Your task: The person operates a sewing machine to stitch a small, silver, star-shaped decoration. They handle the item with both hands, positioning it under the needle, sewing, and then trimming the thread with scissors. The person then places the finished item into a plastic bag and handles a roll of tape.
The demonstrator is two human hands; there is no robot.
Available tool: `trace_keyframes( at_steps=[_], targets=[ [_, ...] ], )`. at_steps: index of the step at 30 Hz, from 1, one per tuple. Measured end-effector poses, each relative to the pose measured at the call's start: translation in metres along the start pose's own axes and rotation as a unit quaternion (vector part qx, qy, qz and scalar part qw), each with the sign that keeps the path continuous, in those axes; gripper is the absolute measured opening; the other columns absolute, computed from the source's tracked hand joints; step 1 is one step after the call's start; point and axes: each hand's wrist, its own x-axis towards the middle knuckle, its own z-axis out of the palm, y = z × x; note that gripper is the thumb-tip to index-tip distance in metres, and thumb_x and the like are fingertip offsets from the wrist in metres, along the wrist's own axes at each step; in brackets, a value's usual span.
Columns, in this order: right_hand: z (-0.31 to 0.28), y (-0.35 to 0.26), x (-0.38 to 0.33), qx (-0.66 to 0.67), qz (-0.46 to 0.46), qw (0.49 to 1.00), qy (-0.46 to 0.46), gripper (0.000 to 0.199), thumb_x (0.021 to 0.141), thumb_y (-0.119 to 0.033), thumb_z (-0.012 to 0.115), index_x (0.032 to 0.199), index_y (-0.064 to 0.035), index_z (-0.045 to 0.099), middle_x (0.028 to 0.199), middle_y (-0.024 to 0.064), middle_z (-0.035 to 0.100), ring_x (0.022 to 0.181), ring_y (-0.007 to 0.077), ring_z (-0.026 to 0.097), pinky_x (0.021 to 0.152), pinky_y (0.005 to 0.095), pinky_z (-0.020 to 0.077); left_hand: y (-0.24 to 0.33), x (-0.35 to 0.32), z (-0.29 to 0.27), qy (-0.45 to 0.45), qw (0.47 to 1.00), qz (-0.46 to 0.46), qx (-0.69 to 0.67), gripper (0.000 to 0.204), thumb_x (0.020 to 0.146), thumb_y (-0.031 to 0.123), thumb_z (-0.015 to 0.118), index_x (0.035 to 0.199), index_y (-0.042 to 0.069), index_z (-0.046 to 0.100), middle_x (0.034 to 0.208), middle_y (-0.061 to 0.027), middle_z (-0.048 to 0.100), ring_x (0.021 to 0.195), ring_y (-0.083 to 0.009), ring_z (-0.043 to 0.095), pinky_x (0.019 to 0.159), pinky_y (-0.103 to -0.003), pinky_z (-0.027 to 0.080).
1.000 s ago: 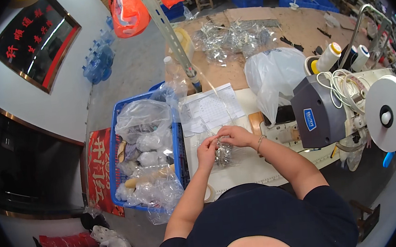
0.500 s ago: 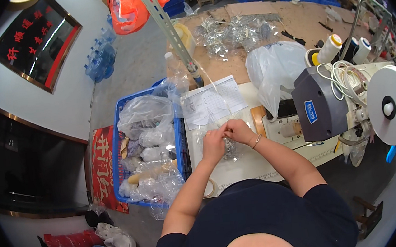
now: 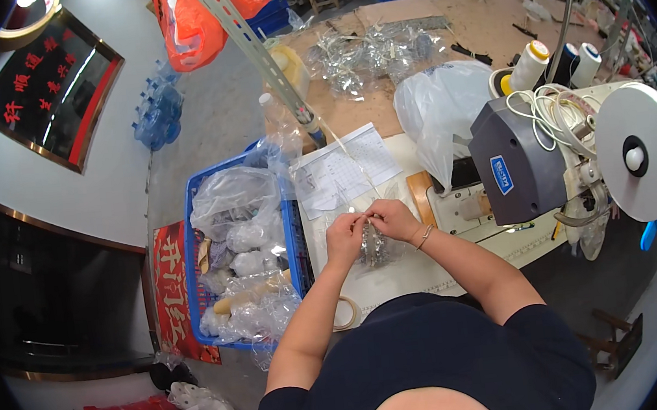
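Observation:
My left hand (image 3: 345, 237) and my right hand (image 3: 393, 219) meet above the white sewing machine table (image 3: 407, 276), fingers closed in a pinch with the fingertips nearly touching. Below them hangs a bundle of silvery strands (image 3: 373, 250), its top between the fingers; the exact kind of strand is too small to tell. A thin pale cord (image 3: 351, 155) slopes from the slotted metal post (image 3: 276, 72) down to the fingertips. Just beyond my hands lies a printed paper sheet (image 3: 352, 167). A roll of tape (image 3: 346, 312) rests by my left forearm.
Left of the table stands a blue basket (image 3: 295, 248) full of plastic-bagged goods. On the right are the sewing machine (image 3: 518, 163), a large white reel (image 3: 640, 151) and thread cones (image 3: 529, 67). A white plastic bag (image 3: 442, 115) and silvery packets (image 3: 373, 54) lie beyond.
My hands have drawn slightly apart at the fingertips, and the silvery bundle between them shows more clearly. The whole view has shifted and tilted a little.

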Motion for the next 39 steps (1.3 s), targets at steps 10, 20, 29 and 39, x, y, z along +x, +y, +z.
trace_keyframes(
  at_steps=[10, 20, 29, 39],
  targets=[
    [-0.019, 0.043, -0.001, -0.123, 0.004, 0.991, -0.048, 0.012, 0.081, -0.020, 0.061, 0.080, -0.0077, 0.060, 0.078, 0.0072, 0.058, 0.074, 0.0278, 0.059, 0.064, 0.0369, 0.0477, 0.007, -0.052, 0.003, 0.022, 0.987, 0.134, 0.089, 0.006, 0.073, 0.006, 0.062, 0.069, 0.009, 0.057, 0.064, -0.0070, 0.051, 0.054, -0.0259, 0.055, 0.049, -0.036, 0.044],
    [-0.024, 0.037, -0.007, -0.229, -0.027, 0.972, -0.040, 0.012, 0.080, -0.020, 0.060, 0.078, -0.0090, 0.057, 0.075, 0.0074, 0.055, 0.072, 0.0272, 0.058, 0.063, 0.0383, 0.0456, -0.005, -0.047, -0.001, -0.053, 0.888, -0.340, -0.305, 0.010, 0.088, 0.013, 0.052, 0.080, 0.007, 0.055, 0.087, -0.0105, 0.065, 0.061, -0.0160, 0.060, 0.049, -0.027, 0.044],
    [-0.028, -0.038, -0.024, -0.123, -0.110, 0.982, -0.089, 0.009, 0.078, -0.013, 0.061, 0.087, -0.0108, 0.062, 0.079, 0.0065, 0.059, 0.074, 0.0249, 0.058, 0.066, 0.0358, 0.0437, -0.018, -0.015, 0.005, -0.150, 0.847, -0.339, -0.382, 0.012, 0.091, 0.019, 0.047, 0.090, 0.009, 0.052, 0.086, -0.0066, 0.064, 0.065, -0.0095, 0.055, 0.053, -0.021, 0.040],
    [0.001, -0.009, -0.024, 0.098, 0.169, 0.979, -0.064, 0.013, 0.079, -0.009, 0.063, 0.092, -0.0047, 0.066, 0.072, 0.0118, 0.062, 0.066, 0.0246, 0.060, 0.060, 0.0335, 0.0462, -0.006, -0.017, 0.005, -0.132, 0.886, -0.287, -0.338, 0.014, 0.092, 0.020, 0.054, 0.090, 0.007, 0.058, 0.077, 0.0012, 0.058, 0.069, -0.0045, 0.048, 0.061, -0.019, 0.038]
  ],
)
